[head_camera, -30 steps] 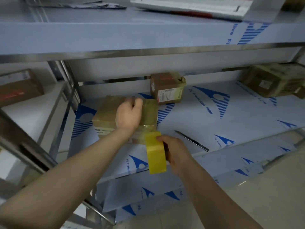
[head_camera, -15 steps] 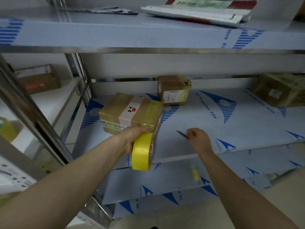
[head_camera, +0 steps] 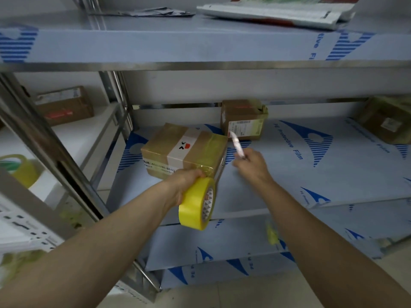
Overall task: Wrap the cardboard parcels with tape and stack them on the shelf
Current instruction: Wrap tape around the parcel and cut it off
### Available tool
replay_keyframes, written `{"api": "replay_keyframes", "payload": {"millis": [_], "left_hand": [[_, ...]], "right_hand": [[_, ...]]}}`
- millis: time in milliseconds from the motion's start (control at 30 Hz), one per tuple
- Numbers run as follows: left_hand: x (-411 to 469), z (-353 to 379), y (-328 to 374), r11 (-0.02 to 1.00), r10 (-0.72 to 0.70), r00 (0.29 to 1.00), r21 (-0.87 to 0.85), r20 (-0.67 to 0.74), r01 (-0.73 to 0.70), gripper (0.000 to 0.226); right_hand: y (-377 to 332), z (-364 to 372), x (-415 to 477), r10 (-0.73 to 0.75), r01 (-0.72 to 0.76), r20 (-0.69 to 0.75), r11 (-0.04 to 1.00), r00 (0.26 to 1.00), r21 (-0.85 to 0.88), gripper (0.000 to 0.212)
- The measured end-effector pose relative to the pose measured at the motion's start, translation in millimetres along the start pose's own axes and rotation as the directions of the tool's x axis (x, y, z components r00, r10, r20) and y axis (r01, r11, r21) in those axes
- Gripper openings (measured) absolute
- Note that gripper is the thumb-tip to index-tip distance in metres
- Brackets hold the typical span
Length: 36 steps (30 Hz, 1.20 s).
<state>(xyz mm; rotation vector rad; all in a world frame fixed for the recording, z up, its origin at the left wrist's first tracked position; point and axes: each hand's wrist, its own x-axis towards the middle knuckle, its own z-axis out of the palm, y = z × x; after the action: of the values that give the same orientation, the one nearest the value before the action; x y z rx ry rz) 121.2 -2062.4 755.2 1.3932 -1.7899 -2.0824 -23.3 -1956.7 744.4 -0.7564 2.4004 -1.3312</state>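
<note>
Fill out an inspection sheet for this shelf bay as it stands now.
Surface: steel shelf under printed protective film.
Job's things: taped parcel front left; labelled parcel at the back; third parcel far right.
Clutter: mailer bags on the top shelf.
Grips: left hand holds yellow tape roll by the taped parcel; right hand holds a slim cutter, blurred.
Cables: nothing seen.
Surroundings: neighbouring rack, left, with brown box and second tape roll.

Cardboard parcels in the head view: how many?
4. Taped parcel by the left hand; labelled parcel behind it at the back; third parcel at the shelf's right end; fourth parcel on the left rack. More may be hidden.
</note>
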Motion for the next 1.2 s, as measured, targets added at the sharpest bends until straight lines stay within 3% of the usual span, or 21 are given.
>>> {"api": "replay_keyframes", "payload": {"millis": [67, 167, 300, 433, 567, 700, 833, 900, 967, 1067, 1200], "left_hand": [[-2, 0, 0, 1.0, 0.013, 1.0, -0.009, 0.004, -0.013, 0.01], [-1, -3, 1, 1.0, 0.029, 0.999, -0.01, 0.021, -0.029, 0.01], [2, -6, -2, 0.998, 0.062, 0.998, -0.013, 0.034, -0.061, 0.025], [0, -8, -8, 0.994, 0.102, 0.993, 0.034, 0.063, -0.104, 0.027], [0, -9, -8, 0.975, 0.156, 0.984, 0.145, 0.086, -0.168, 0.022], [-3, -8, -10, 0.956, 0.13, 0.988, 0.255, 0.085, -0.148, 0.037], [-6, -8, -8, 0.982, 0.091, 0.992, 0.16, 0.085, -0.104, 0.03], [-10, -8, -6, 0.995, 0.056, 0.994, 0.079, 0.095, -0.063, 0.026], [-10, -10, -6, 0.999, 0.03, 0.996, 0.036, 0.088, -0.033, 0.025], [-8, -13, -5, 0.999, 0.026, 0.997, 0.035, 0.068, -0.029, 0.024], [-6, -13, -6, 0.999, 0.007, 0.998, 0.045, 0.07, -0.01, 0.019]], "right_hand": [[-33, 20, 2, -0.14, 0.157, 0.16, 0.983, 0.977, -0.098, 0.014], [-46, 40, 10, -0.174, 0.266, 0.312, 0.921, 0.934, -0.284, 0.029], [-40, 42, 13, -0.18, 0.285, 0.319, 0.902, 0.931, -0.325, 0.038], [-38, 40, 18, -0.194, 0.302, 0.33, 0.899, 0.924, -0.316, 0.025], [-39, 40, 18, -0.175, 0.291, 0.342, 0.899, 0.923, -0.326, 0.033], [-43, 40, 16, -0.163, 0.279, 0.332, 0.897, 0.929, -0.341, 0.038], [-52, 39, 14, -0.114, 0.24, 0.356, 0.912, 0.927, -0.333, 0.032], [-58, 34, 9, -0.108, 0.195, 0.359, 0.957, 0.927, -0.216, 0.025], [-65, 24, 4, -0.137, 0.19, 0.292, 0.968, 0.946, -0.161, 0.039], [-63, 7, -5, -0.167, 0.294, 0.345, 0.885, 0.924, -0.36, 0.03], [-53, -7, -25, -0.132, 0.383, 0.386, 0.606, 0.913, -0.697, 0.032]]}}
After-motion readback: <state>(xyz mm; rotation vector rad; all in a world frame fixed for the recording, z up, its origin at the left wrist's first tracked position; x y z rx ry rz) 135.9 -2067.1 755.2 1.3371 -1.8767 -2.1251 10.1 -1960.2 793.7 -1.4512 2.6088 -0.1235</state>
